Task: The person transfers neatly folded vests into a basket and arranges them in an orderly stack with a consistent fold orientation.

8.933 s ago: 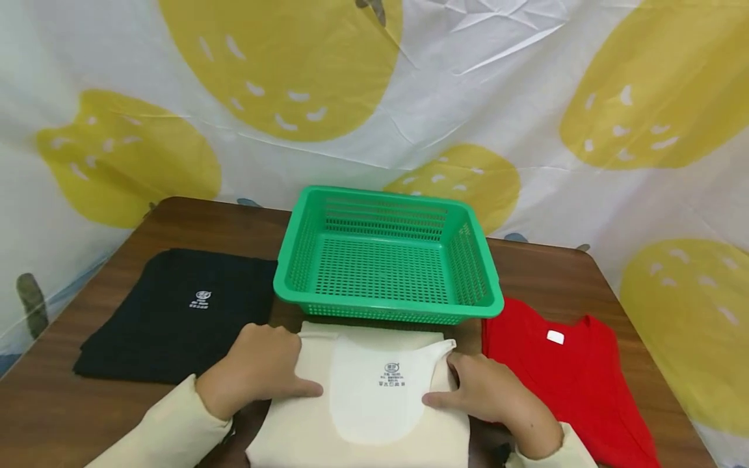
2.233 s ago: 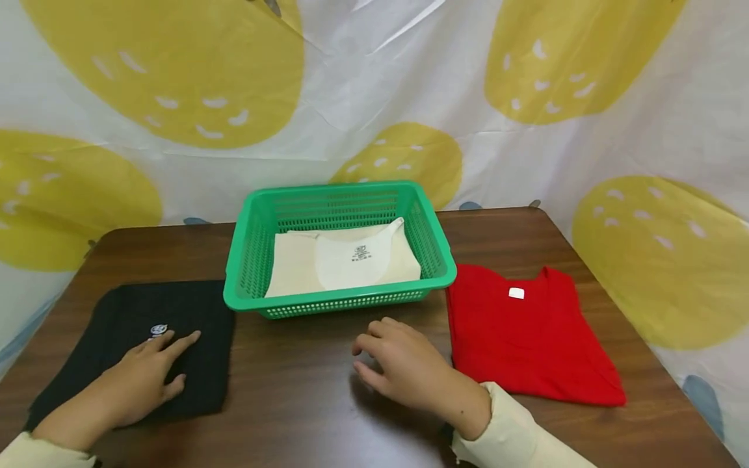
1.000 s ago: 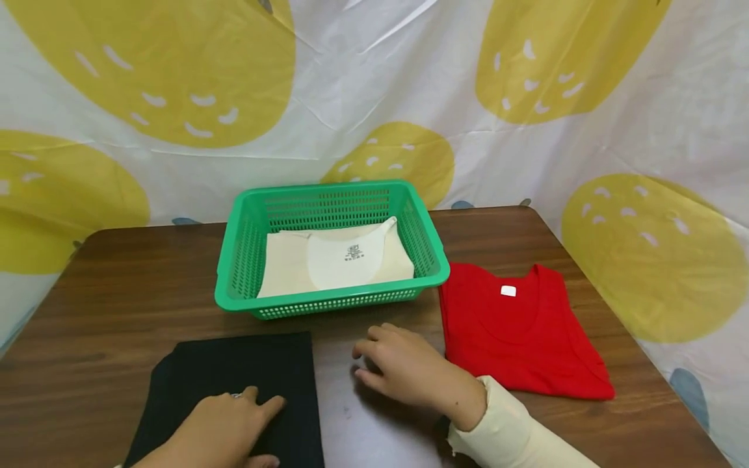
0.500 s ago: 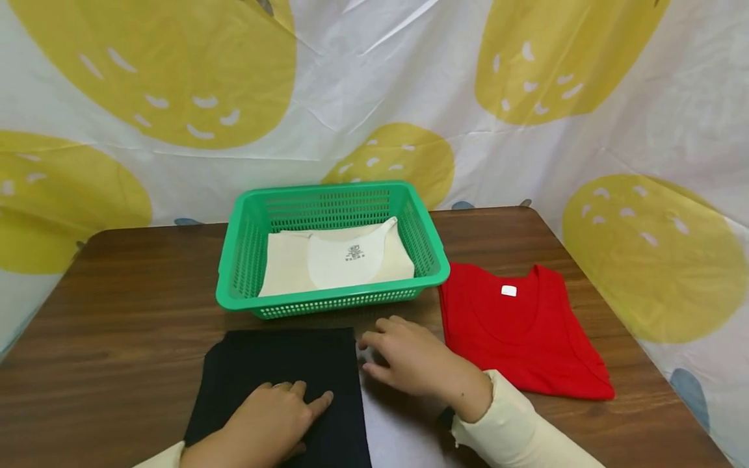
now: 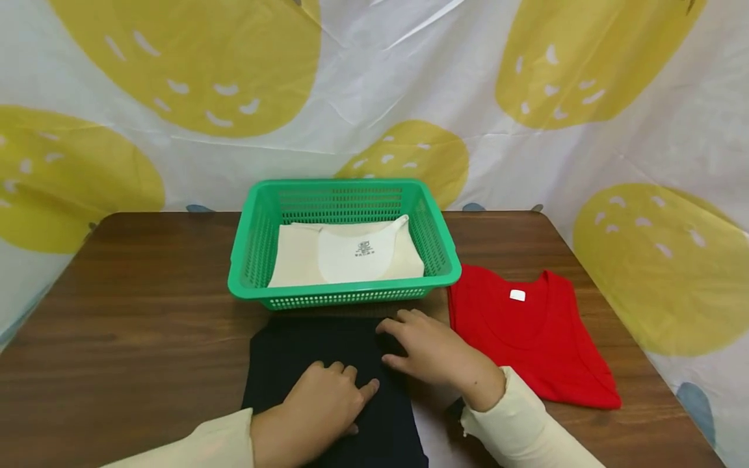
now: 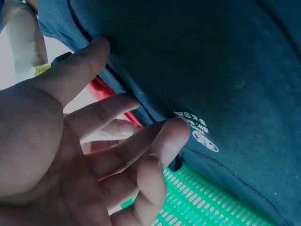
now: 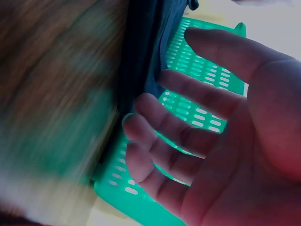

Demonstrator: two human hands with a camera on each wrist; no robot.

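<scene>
A folded black shirt (image 5: pixel 304 348) lies on the table in front of the green basket. My left hand (image 5: pixel 318 409) rests on top of it with relaxed fingers; in the left wrist view its fingertips touch the shirt (image 6: pixel 225 75) by a small white print. By the shirt's right edge is my right hand (image 5: pixel 441 357), fingers loosely bent and holding nothing. The right wrist view has those fingertips (image 7: pixel 148 103) close against the dark cloth (image 7: pixel 141 47); whether they touch it I cannot tell.
The green basket (image 5: pixel 345 296) stands at the back middle with a folded cream shirt (image 5: pixel 298 253) inside. A folded red shirt (image 5: pixel 526 344) with a white label lies on the right of the brown table (image 5: pixel 134 325). A patterned cloth (image 5: pixel 374 78) hangs behind.
The cream shirt went from between my hands into the basket. My left hand has slid the black shirt from the left side rightward, up to my right hand, which has barely moved lately.
</scene>
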